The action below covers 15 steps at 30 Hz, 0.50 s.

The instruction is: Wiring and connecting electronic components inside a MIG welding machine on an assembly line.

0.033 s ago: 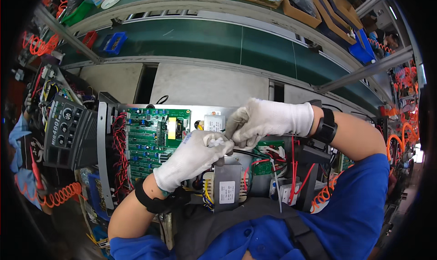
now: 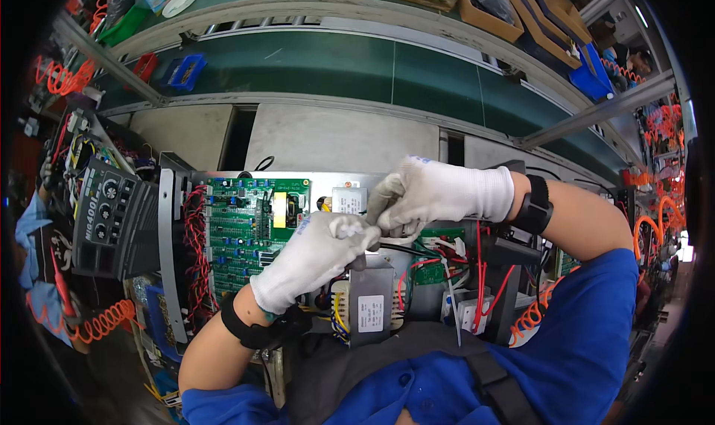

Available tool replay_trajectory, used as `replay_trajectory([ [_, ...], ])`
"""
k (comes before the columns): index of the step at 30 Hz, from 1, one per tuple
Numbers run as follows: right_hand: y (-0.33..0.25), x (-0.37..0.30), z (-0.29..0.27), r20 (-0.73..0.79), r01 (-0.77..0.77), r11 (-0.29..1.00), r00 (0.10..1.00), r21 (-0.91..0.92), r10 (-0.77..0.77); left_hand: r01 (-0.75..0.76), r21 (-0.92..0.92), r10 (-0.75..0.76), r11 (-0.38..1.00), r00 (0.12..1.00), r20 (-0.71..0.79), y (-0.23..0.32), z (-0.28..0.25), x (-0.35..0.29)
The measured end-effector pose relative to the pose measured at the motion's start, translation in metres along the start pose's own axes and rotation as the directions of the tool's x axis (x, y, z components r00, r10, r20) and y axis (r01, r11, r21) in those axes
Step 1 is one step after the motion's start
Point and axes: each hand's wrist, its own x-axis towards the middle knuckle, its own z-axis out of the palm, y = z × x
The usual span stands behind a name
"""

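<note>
My left hand (image 2: 316, 255) and my right hand (image 2: 428, 198), both in white gloves with grey fingertips, meet above an opened electrical machine. The left fingers are curled closed, and a small whitish piece (image 2: 350, 230) shows among them; its kind is unclear. My right thumb and fingers are pinched together against the left fingertips, hiding whatever is between them. Black cables (image 2: 406, 249) run to the right from just below the hands. Under the left wrist lies a green circuit board (image 2: 237, 235). A grey transformer (image 2: 372, 283) with a white label stands closer to me.
A dark control panel with knobs (image 2: 112, 216) leans at the left, joined by red wires (image 2: 197, 239). Red wires (image 2: 480, 276) rise at the right beside a white cable tie (image 2: 451, 298). Beyond is a green conveyor (image 2: 328, 64) with a blue bin (image 2: 186, 71). Another person's sleeve (image 2: 33, 220) shows far left.
Both hands keep nearly the same place. The left fingers have shifted slightly around the whitish piece.
</note>
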Motion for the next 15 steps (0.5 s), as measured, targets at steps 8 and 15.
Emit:
replay_trajectory([
  [8,-0.027,-0.013,0.027,0.162,0.408,0.427,0.848,-0.807,-0.505,-0.291,0.217,0.33,0.932,0.927,-0.175,-0.009,0.01,-0.002],
  [15,-0.004,-0.033,0.0,-0.08,0.042,0.721,0.988,-0.691,-0.135,-0.062,0.193,0.082,0.979,0.992,-0.098,-0.007,0.014,-0.003],
])
